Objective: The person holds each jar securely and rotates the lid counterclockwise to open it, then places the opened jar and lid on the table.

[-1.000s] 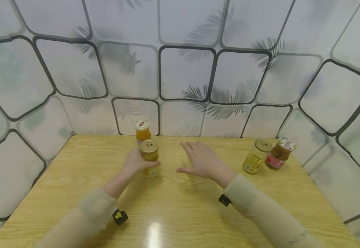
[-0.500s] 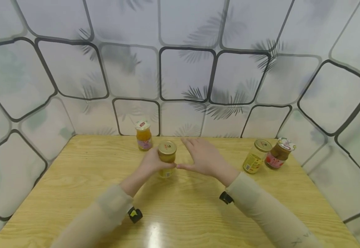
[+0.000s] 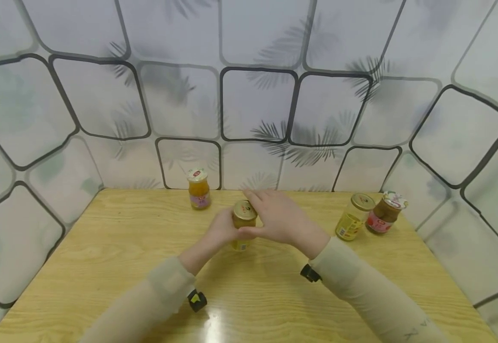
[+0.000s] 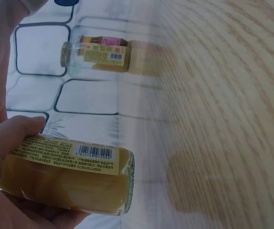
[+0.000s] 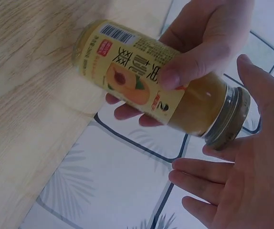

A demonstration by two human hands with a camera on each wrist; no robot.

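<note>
My left hand (image 3: 222, 229) grips a glass jar (image 3: 243, 222) around its body at the middle of the table. The jar has a gold lid (image 3: 245, 209) and a yellow label (image 5: 134, 71) with a peach picture, and brownish-yellow contents. It is upright, and its base seems slightly above the wood in the left wrist view. My right hand (image 3: 282, 220) is beside the lid, fingers spread and fairly straight. In the right wrist view its thumb and index finger lie on either side of the lid; whether they touch it is unclear.
An orange jar (image 3: 199, 191) with a white lid stands at the back left of the wooden table (image 3: 103, 247). On the right are a gold-lidded jar (image 3: 353, 218) with a yellow label and a brown jar (image 3: 385, 214) with a pink label. A patterned wall (image 3: 257, 105) borders the table.
My left hand has carried the jar rightward, away from the orange jar, to my right hand. My right hand has stayed nearly in place, now beside the lid.
</note>
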